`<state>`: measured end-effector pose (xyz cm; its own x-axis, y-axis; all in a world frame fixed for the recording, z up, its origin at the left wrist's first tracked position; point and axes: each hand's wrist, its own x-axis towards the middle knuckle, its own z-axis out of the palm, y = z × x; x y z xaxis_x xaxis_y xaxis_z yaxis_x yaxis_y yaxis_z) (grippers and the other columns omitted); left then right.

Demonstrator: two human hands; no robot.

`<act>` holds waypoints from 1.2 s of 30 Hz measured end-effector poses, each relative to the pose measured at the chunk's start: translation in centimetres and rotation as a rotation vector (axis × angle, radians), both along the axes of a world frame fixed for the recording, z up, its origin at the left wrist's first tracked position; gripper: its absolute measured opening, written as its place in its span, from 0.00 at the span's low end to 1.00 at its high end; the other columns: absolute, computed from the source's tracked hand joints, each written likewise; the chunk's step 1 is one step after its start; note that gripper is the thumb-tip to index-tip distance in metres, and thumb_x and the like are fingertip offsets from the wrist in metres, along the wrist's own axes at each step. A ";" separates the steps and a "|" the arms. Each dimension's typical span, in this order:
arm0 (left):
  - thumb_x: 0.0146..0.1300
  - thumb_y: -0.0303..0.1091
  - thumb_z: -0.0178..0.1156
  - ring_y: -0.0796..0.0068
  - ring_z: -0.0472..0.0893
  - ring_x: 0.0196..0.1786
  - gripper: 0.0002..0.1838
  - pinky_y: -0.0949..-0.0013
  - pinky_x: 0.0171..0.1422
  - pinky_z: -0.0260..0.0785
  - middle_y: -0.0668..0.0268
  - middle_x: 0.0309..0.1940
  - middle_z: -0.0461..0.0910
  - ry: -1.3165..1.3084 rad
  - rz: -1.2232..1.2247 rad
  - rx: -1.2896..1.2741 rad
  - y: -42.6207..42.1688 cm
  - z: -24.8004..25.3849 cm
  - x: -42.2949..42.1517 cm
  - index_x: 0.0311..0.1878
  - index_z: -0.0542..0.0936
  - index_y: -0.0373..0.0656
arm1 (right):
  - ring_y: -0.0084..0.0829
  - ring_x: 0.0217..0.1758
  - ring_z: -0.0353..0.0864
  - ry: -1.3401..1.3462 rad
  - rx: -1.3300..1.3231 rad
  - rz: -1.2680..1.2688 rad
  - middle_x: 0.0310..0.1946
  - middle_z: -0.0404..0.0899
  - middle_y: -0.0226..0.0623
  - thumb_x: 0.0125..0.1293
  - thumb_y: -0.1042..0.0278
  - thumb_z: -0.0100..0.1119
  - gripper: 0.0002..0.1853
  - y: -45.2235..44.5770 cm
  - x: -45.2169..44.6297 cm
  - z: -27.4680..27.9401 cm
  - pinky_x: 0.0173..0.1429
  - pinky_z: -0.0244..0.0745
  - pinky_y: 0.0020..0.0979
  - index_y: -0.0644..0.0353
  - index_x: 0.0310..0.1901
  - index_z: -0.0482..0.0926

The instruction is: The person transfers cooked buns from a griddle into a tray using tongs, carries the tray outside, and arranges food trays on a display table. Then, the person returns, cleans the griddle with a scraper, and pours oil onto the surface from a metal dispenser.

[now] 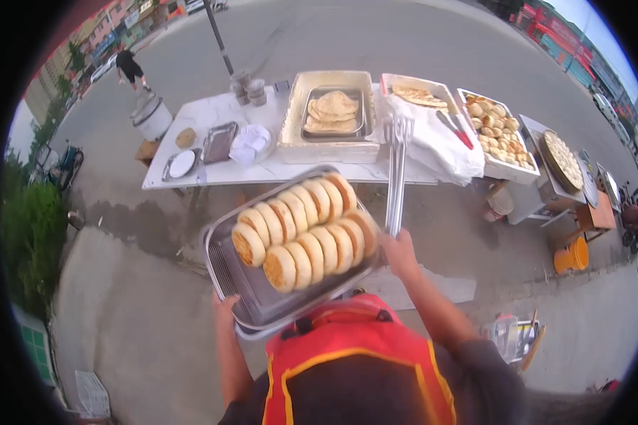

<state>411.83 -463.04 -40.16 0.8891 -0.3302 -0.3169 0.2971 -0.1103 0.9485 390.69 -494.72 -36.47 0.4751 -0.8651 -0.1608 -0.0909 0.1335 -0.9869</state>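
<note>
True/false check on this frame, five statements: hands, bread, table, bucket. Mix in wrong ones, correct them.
1. The left hand grips the tray at its edge. True.
2. The round breads on the tray stand in three rows. False; two rows.
3. The right hand holds a knife. False; it holds metal tongs.
4. Flatbreads are stacked inside the white box on the table. True.
5. The orange bucket stands on the table. False; the bucket is on the ground.

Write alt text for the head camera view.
The left hand holds a tray with two rows of round buns; the right hand holds metal tongs. Beyond, outdoors, flatbreads lie in a box on a white table.
</note>
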 end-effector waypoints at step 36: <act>0.45 0.20 0.48 0.59 0.72 0.48 0.31 0.62 0.52 0.66 0.55 0.49 0.68 0.243 0.317 -0.051 -29.7 -7.4 28.1 0.58 0.61 0.37 | 0.32 0.26 0.74 0.650 -0.462 -0.110 0.23 0.73 0.40 0.54 0.68 0.54 0.10 -41.3 27.1 -9.1 0.32 0.68 0.32 0.62 0.35 0.69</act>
